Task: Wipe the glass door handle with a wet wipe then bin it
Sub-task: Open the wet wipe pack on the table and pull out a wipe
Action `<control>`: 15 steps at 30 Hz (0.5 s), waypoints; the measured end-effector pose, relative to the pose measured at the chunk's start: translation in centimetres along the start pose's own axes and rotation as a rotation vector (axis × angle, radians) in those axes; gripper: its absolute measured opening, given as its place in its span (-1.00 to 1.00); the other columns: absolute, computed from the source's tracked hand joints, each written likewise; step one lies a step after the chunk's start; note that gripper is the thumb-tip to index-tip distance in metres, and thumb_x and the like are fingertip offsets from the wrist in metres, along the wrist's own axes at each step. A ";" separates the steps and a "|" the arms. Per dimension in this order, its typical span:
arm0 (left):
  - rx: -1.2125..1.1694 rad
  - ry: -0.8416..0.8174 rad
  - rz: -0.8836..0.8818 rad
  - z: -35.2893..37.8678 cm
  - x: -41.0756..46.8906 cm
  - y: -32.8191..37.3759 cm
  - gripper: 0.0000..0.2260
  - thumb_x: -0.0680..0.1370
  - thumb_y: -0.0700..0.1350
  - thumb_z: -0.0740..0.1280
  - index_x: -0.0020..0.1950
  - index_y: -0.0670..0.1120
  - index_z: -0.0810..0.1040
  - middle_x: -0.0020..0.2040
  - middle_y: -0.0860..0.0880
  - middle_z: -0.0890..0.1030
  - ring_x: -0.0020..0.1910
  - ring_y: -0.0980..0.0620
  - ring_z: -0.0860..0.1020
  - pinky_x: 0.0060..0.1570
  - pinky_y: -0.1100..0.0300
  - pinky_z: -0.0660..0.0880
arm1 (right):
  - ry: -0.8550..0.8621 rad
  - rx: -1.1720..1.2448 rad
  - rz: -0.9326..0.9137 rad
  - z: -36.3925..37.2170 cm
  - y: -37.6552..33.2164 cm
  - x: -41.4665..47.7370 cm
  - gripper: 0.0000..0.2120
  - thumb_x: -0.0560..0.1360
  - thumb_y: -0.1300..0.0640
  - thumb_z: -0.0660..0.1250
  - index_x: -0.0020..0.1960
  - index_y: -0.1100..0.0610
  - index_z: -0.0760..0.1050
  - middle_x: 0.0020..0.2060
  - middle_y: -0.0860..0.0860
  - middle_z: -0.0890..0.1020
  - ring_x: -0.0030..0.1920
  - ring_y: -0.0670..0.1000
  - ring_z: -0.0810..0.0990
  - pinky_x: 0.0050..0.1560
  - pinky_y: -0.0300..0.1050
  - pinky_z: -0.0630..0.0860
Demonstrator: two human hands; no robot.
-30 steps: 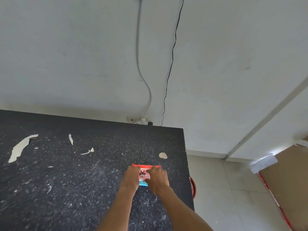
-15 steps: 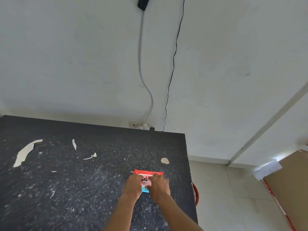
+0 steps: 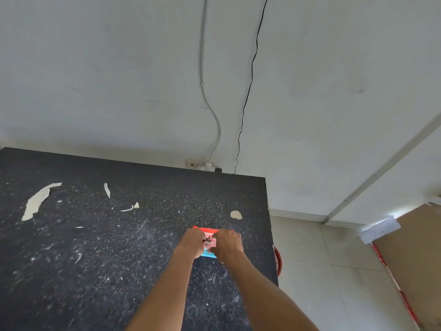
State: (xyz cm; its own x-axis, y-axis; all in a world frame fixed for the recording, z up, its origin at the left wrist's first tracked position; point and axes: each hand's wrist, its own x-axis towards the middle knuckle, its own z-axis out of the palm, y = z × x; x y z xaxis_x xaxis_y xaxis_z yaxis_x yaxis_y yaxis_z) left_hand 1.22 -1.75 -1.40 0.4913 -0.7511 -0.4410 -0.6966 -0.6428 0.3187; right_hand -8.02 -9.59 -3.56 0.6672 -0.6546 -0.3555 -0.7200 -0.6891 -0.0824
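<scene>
A red, pink and blue wet-wipe pack (image 3: 209, 242) lies flat on the black speckled table (image 3: 95, 247), close to its right edge. My left hand (image 3: 191, 242) grips the pack's left side with curled fingers. My right hand (image 3: 228, 243) holds the pack's right side, its fingers curled over the top. Both hands hide most of the pack. No loose wipe shows. Just past the table's right edge, low down, the rim of a red bin (image 3: 278, 261) shows. The glass door handle is out of view.
The table top carries pale patches of peeled surface (image 3: 35, 201). Behind it a white wall has a socket (image 3: 207, 166) with a white and a black cable running up. Grey floor tiles (image 3: 317, 271) and a leaning brown board (image 3: 415, 254) are at the right.
Both hands stay on the pack in the same grip. The camera has tilted slightly, so the scene shifts a little in the frame.
</scene>
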 end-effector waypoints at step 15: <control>-0.068 0.141 -0.091 0.6 0.7 0.3 -0.72 0.57 -0.21 0.34 0.28 -0.18 0.58 0.21 -0.18 0.60 0.14 -0.08 0.61 0.13 0.19 0.53 | 0.046 -0.137 -0.109 -0.1 0.5 0.4 -0.74 0.54 -0.03 0.33 0.15 0.07 0.59 -0.03 0.05 0.68 0.03 0.05 0.63 0.48 0.09 0.19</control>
State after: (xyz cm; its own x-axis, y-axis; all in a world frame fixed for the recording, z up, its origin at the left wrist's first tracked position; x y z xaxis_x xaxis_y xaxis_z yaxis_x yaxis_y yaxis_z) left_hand 1.10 -2.38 -2.10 0.6224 -0.6999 -0.3505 -0.6114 -0.7143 0.3407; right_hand -8.09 -10.24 -3.62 0.7503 -0.5847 -0.3085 -0.6119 -0.7909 0.0108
